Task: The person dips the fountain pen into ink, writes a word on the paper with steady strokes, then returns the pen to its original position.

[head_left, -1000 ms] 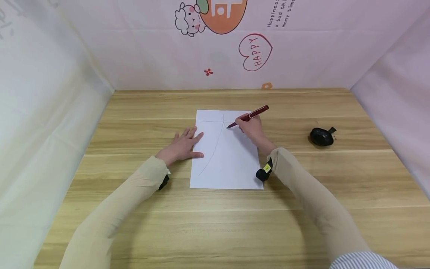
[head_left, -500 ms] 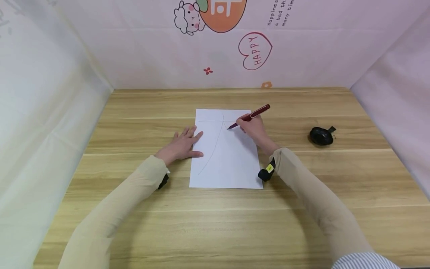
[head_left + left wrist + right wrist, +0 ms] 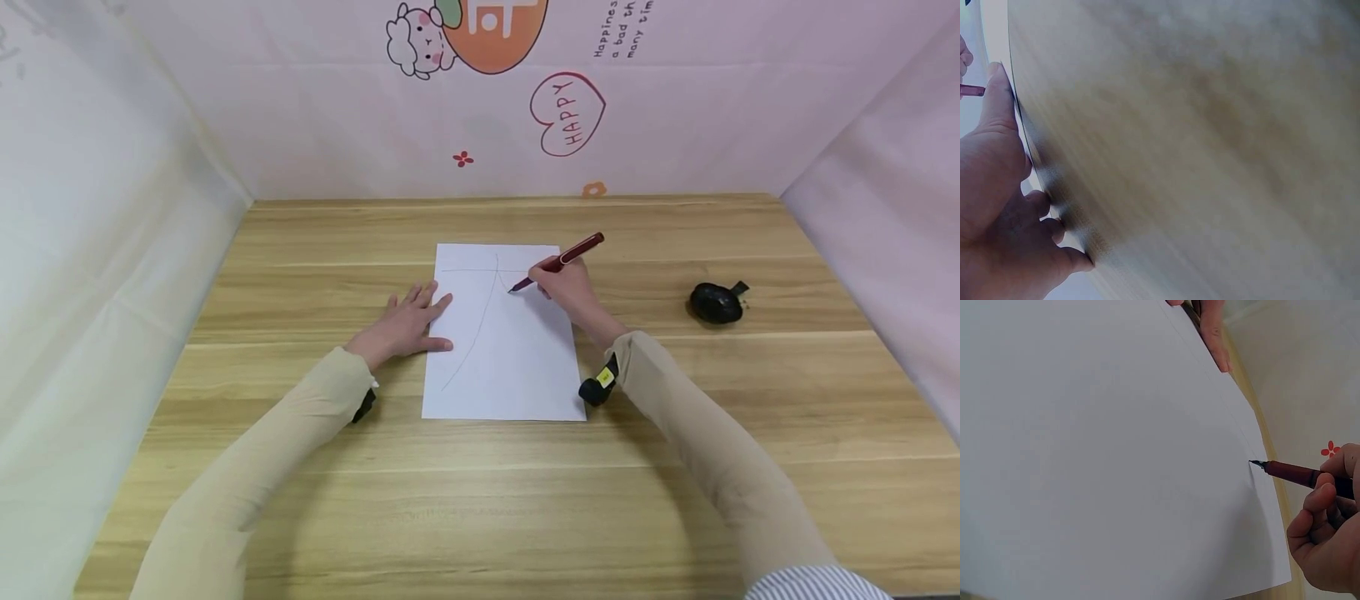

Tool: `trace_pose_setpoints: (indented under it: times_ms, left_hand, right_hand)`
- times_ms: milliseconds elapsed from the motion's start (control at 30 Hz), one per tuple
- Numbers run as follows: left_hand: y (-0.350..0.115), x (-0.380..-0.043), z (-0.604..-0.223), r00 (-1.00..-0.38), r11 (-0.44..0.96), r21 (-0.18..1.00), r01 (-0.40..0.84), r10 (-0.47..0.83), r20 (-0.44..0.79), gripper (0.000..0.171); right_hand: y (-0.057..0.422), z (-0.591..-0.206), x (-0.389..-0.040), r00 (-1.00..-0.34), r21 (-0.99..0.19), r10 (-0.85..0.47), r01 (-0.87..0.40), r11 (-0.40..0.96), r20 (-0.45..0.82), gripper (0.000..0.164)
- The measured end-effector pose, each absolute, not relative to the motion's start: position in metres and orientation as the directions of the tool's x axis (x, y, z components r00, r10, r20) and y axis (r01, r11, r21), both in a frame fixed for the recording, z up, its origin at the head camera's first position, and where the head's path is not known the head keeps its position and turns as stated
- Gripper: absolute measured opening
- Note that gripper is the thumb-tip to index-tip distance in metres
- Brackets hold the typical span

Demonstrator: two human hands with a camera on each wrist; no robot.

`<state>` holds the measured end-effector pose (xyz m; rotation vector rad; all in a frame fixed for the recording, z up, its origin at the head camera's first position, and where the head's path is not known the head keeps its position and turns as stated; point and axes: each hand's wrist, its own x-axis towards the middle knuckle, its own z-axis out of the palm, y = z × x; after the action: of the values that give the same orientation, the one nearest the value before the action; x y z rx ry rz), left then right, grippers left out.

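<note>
A white sheet of paper [image 3: 502,367] lies on the wooden table, bearing thin lines: a horizontal one near its top, a short upright one crossing it, a long curve running down to the lower left, and a short stroke to the right. My right hand [image 3: 567,287] pinches a dark red fountain pen [image 3: 1291,473], its nib touching the paper at the end of the short stroke. With fingers spread, my left hand [image 3: 405,327] rests on the sheet's left edge, thumb and fingertips on the paper.
A small black rounded object [image 3: 716,303] with a short tab sits on the table [image 3: 480,500] to the right. Behind the table hangs a white printed cloth [image 3: 337,125], and similar white cloth closes off both sides.
The pen tip has moved slightly down and to the right, lengthening the short stroke. My right hand has shifted with it, while my left hand stays in place.
</note>
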<state>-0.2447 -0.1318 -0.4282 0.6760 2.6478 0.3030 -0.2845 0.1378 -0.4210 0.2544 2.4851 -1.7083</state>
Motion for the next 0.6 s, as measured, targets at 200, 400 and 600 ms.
trace_pose_setpoints:
  times_ms: [200,400,600]
  left_hand:
    - [-0.1319,-0.2453,-0.4294,-0.808,0.860,0.296,0.417,0.499,-0.312,0.085]
    - [-0.1318,-0.2457,-0.4304,-0.812,0.862,0.288,0.416,0.495,-0.309,0.085]
    - [-0.1313,-0.2453,-0.4295,-0.812,0.863,0.292,0.411,0.493,-0.313,0.085]
  right_hand:
    - [0.1404,-0.4194,-0.2821,-0.980,-0.912,0.055,0.198,0.360,-0.191,0.015]
    - [0.1436,-0.4182,-0.2798,-0.984,-0.913,0.020,0.174,0.369,-0.179,0.016]
    - [0.1467,-0.4182,-0.2785,-0.984,-0.912,0.005,0.168,0.374,-0.179,0.015]
